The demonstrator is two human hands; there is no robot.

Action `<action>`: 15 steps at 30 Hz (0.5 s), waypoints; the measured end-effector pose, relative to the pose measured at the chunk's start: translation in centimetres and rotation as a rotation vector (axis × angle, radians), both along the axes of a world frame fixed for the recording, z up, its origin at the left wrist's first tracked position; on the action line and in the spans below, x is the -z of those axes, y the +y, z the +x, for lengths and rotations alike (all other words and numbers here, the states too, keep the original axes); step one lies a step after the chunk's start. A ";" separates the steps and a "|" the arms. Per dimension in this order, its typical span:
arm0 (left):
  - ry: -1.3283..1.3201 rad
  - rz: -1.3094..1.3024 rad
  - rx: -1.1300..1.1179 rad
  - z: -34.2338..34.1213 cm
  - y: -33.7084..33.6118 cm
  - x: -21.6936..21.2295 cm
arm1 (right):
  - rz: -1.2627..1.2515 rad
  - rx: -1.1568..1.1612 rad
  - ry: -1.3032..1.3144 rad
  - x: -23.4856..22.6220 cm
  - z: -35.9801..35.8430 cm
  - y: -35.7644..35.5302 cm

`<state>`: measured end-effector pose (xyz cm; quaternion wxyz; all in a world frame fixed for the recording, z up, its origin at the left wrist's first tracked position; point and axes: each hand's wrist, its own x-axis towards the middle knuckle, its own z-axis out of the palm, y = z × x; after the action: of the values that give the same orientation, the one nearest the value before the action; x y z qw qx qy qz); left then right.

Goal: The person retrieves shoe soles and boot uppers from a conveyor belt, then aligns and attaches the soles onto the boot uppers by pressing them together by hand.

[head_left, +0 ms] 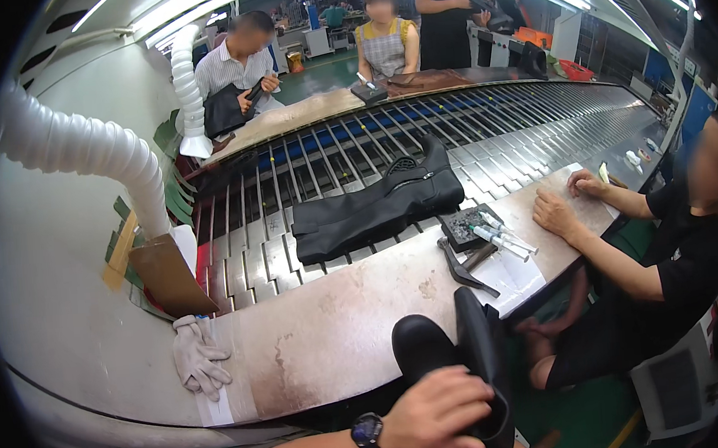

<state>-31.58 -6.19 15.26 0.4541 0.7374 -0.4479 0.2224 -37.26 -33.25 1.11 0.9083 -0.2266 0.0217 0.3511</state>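
1. Black boot (pixel 489 356): located at the near edge of the desk (pixel 342 333), its rounded toe facing the desk.
2. Left hand (pixel 439 414): on the near side of the desk, touching the boot, fingers bent over it, thumb spread apart; whether it clamps the boot cannot be told. A dark watch (pixel 367 434) is on the wrist.
3. Right hand: out of view; state cannot be told.
4. Hammer (pixel 460 268): on the desk, toward its far edge.
5. White paper (pixel 520 283): flat on the desk, beside the hammer.
6. Dark block (pixel 457 232): at the desk's far edge; syringe-like tubes (pixel 502 241) lie against it.
7. Pale glove (pixel 197 356): at the desk's left end.
8. Co-worker (pixel 681 243): at the desk's right end, both hands on its surface.
9. Conveyor (pixel 520 150): beyond the desk, carrying tall black footwear (pixel 358 216), lying down.
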 end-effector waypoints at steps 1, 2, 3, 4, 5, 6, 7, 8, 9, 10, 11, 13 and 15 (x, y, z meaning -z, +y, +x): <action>0.025 0.004 -0.134 0.5 1.2 0.5 | 0.000 -0.009 0.003 0.9 0.2 0.3; 0.056 0.060 -0.372 0.8 2.6 1.3 | 0.017 -0.046 0.020 1.5 0.5 1.8; 0.086 0.102 -0.585 1.7 3.2 2.4 | 0.004 -0.058 0.040 2.3 1.1 2.7; 0.222 0.068 -0.622 2.7 3.7 3.4 | 0.009 -0.099 0.050 2.7 1.7 4.5; 0.358 0.031 -0.657 3.7 4.0 4.4 | 0.013 -0.132 0.050 3.1 2.1 5.8; 0.418 0.034 -0.660 4.5 4.0 5.3 | 0.015 -0.159 0.054 3.5 2.4 6.5; 0.418 0.039 -0.660 4.4 3.7 5.9 | 0.007 -0.177 0.054 3.7 2.8 6.7; 0.604 -0.031 -0.548 4.3 3.4 6.0 | 0.005 -0.194 0.055 3.9 2.9 7.1; 0.788 -0.103 -0.429 4.2 3.0 6.2 | 0.004 -0.199 0.053 4.1 2.8 6.9; 0.809 -0.190 -0.407 4.0 2.6 6.5 | 0.002 -0.193 0.054 3.9 2.6 6.2; 0.808 -0.188 -0.407 4.1 2.2 6.3 | 0.000 -0.182 0.056 3.8 2.4 5.3; 0.786 -0.260 -0.280 3.6 1.2 4.8 | 0.004 -0.146 0.063 3.3 2.1 3.1; 0.781 -0.298 -0.132 3.2 -0.5 2.7 | 0.006 -0.092 0.067 2.7 1.5 0.6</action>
<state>-28.39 -6.71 12.54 0.6763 0.7196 -0.1568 0.0174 -35.73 -32.62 -1.57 0.8907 -0.2126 0.0407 0.3998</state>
